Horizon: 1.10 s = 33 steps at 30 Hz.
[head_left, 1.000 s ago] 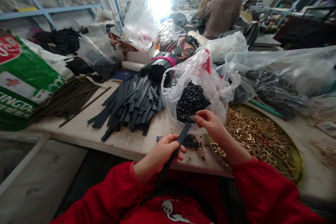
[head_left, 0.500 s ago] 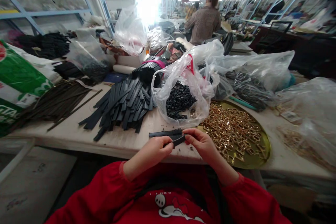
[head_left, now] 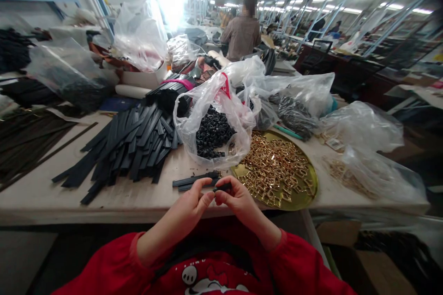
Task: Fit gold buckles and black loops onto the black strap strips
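Close to the table's front edge, a short black strip (head_left: 223, 187) is pinched between the fingers of my right hand (head_left: 239, 200). My left hand (head_left: 187, 206) meets its near end, thumb and fingers closed on it; much of the strip is hidden by the fingers. Just beyond my hands, a few black strips (head_left: 194, 179) lie on the table, with a small gold buckle at their right end. To the left spreads a heap of loose black strips (head_left: 138, 143). An open plastic bag (head_left: 187, 147) holds small black loops (head_left: 211, 131).
Right of the bag, a round gold tray (head_left: 309, 193) carries a pile of gold buckles (head_left: 277, 161). Clear bags (head_left: 384, 170) lie farther right. Brown strips (head_left: 31, 143) cover the left side of the table (head_left: 138, 198). A person (head_left: 240, 37) stands beyond with their back turned.
The view has swung to the right, so the table's things sit farther left. My hands have drawn closer together, and less of the held strip shows between them.
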Each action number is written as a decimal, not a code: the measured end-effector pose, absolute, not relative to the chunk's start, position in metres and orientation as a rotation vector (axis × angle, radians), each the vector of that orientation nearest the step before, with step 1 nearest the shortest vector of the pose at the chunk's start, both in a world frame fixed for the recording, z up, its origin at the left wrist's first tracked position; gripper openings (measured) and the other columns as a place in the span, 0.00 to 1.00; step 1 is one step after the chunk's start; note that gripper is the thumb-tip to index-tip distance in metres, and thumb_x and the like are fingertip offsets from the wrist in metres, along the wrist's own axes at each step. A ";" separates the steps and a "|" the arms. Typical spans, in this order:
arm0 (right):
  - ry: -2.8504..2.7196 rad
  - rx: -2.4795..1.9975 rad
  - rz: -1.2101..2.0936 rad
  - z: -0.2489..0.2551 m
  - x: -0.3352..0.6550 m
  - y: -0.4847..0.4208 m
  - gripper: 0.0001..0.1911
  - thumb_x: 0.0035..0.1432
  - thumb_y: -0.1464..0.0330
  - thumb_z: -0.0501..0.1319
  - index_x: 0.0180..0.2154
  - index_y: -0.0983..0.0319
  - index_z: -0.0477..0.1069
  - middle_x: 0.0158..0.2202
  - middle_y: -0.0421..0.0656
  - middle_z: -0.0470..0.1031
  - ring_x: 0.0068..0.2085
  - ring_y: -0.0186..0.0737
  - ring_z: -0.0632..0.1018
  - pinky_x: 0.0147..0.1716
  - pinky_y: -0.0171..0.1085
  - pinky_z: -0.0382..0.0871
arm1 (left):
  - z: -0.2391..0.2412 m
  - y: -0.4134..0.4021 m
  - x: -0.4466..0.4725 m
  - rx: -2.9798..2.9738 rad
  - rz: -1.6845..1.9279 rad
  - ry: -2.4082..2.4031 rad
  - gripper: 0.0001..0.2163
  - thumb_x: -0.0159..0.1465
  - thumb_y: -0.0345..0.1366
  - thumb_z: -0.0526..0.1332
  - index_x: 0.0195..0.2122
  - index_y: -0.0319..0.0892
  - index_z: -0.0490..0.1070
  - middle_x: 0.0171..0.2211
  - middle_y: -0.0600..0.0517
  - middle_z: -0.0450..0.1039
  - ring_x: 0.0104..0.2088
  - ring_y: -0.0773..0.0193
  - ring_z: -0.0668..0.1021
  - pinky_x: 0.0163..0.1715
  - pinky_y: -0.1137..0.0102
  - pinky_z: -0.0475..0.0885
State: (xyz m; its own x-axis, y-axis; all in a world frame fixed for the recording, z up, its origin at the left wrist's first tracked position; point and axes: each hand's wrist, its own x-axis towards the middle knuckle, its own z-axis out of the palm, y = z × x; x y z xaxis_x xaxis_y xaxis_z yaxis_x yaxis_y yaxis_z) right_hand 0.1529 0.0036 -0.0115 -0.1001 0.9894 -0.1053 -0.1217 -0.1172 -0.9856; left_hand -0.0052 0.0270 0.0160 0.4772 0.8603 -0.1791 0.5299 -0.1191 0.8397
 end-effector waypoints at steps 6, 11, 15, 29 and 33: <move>-1.473 -1.286 1.213 -0.013 0.192 0.012 0.17 0.55 0.58 0.55 0.44 0.61 0.62 0.29 0.39 0.70 0.28 0.34 0.72 0.28 0.34 0.65 | 0.002 0.036 0.005 1.679 0.524 1.050 0.22 0.60 0.46 0.52 0.53 0.42 0.63 0.51 0.48 0.69 0.49 0.56 0.70 0.50 0.66 0.62; -1.730 -2.049 0.204 -0.016 0.260 0.045 0.11 0.58 0.63 0.51 0.32 0.62 0.68 0.31 0.44 0.71 0.32 0.39 0.72 0.32 0.36 0.62 | 0.003 0.047 0.010 1.488 0.567 1.102 0.14 0.57 0.42 0.53 0.39 0.39 0.70 0.29 0.54 0.72 0.30 0.65 0.72 0.32 0.74 0.66; -1.903 -2.430 -0.158 -0.025 0.280 0.066 0.11 0.57 0.64 0.53 0.32 0.63 0.69 0.33 0.48 0.73 0.33 0.42 0.74 0.31 0.36 0.61 | 0.006 0.048 0.013 1.415 0.587 1.130 0.07 0.54 0.36 0.51 0.31 0.40 0.65 0.17 0.60 0.57 0.19 0.71 0.62 0.20 0.76 0.57; -1.910 -2.440 -0.263 -0.032 0.287 0.056 0.09 0.56 0.71 0.51 0.32 0.65 0.70 0.32 0.49 0.74 0.32 0.40 0.74 0.30 0.35 0.59 | 0.002 0.038 0.010 1.448 0.583 1.080 0.11 0.58 0.44 0.51 0.28 0.41 0.60 0.16 0.61 0.53 0.17 0.72 0.58 0.18 0.76 0.53; -1.866 -2.323 -0.247 -0.015 0.281 0.049 0.08 0.55 0.71 0.52 0.31 0.65 0.69 0.32 0.49 0.72 0.32 0.40 0.72 0.32 0.36 0.59 | 0.000 0.035 0.013 1.469 0.601 1.041 0.10 0.58 0.42 0.52 0.29 0.40 0.62 0.18 0.60 0.55 0.19 0.73 0.59 0.19 0.77 0.54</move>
State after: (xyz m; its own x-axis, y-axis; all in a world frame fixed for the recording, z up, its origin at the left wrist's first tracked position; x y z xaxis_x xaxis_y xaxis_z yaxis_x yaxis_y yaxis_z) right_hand 0.2811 0.0493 -0.0150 0.2120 0.9518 0.2218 0.9767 -0.2141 -0.0149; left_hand 0.0132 0.0348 -0.0002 0.4701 0.8607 -0.1955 0.2607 0.0762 0.9624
